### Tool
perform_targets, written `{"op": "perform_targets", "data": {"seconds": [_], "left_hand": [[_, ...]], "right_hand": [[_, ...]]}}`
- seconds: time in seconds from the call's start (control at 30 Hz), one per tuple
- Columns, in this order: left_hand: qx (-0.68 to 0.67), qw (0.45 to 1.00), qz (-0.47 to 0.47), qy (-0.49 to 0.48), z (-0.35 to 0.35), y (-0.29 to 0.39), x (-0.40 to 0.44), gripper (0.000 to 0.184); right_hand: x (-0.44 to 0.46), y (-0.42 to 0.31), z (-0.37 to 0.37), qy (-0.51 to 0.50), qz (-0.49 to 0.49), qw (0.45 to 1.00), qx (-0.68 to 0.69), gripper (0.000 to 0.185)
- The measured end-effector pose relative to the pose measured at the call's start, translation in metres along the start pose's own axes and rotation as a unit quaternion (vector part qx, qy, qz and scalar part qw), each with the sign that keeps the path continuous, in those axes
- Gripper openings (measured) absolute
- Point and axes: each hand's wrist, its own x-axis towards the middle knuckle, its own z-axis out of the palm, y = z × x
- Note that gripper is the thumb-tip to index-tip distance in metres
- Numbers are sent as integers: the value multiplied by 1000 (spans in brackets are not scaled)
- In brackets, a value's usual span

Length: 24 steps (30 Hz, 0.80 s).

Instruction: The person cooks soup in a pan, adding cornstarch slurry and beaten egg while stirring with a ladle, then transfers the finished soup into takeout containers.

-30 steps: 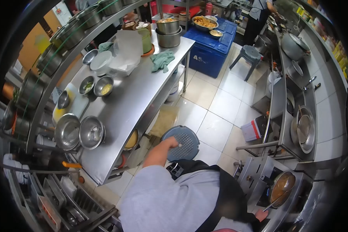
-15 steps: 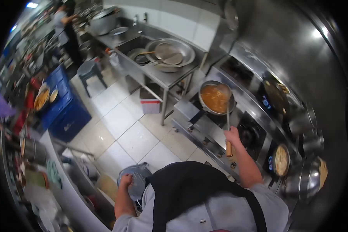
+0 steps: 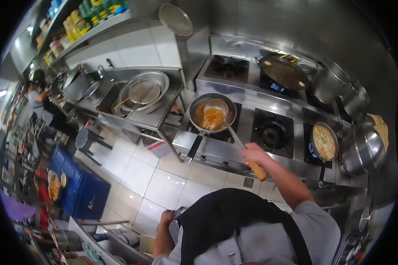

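My right hand [image 3: 254, 155] is wrapped round the wooden-handled ladle [image 3: 236, 138]. The ladle's bowl rests in orange-brown sauce inside a frying pan [image 3: 193, 115] on the front left burner. That pan's black handle points toward the front edge of the stove, with no hand on it. Low beside my apron, my left hand [image 3: 167, 217] has its fingers curled near a grey plastic stool [image 3: 174, 229], mostly hidden by my arm and apron. What it holds, if anything, is too small to make out.
A second pan [image 3: 324, 141] of pale food sits over a flame at the right. Behind it are a dark wok [image 3: 284, 73] and tall pots [image 3: 329, 81]. Left are a sink counter [image 3: 152, 119], a blue cooler [image 3: 86, 190] and a person [image 3: 46, 108] farther off.
The view has swung right toward the stove. My right hand, low near the pan at first, now grips the ladle farther up over the stove front. My left hand has stayed low.
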Motion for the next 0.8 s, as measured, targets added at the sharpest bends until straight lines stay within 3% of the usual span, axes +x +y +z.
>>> {"op": "perform_targets", "data": {"seconds": [0.03, 0.1, 0.13, 0.17, 0.33, 0.43, 0.57, 0.63, 0.8], "left_hand": [[1, 999, 27, -21, 2, -14, 16, 43], [-1, 995, 82, -63, 10, -11, 19, 45], [13, 994, 85, -70, 12, -10, 16, 45], [21, 994, 78, -74, 15, -8, 15, 45], [44, 995, 23, -83, 23, -7, 3, 45], [50, 995, 14, -82, 23, -7, 0, 44], [56, 995, 9, -84, 23, 2, -8, 44], [57, 995, 14, -85, 23, 9, -13, 44], [51, 994, 33, -89, 25, 9, -17, 43]], "right_hand": [[-17, -11, -7, -28, -27, 993, -115, 22], [-26, -4, -18, -20, -14, 989, -147, 26], [-18, 19, -20, -14, -81, 981, -174, 25], [-16, 36, -21, -8, -148, 968, -200, 25], [-29, 70, -26, 42, -140, 930, -337, 29], [-20, 85, -27, 47, -188, 919, -342, 29], [-1, 81, -28, 28, -169, 938, -300, 24], [20, 85, -23, 80, -230, 912, -330, 27], [44, 61, -22, 78, -156, 947, -271, 25]]}}
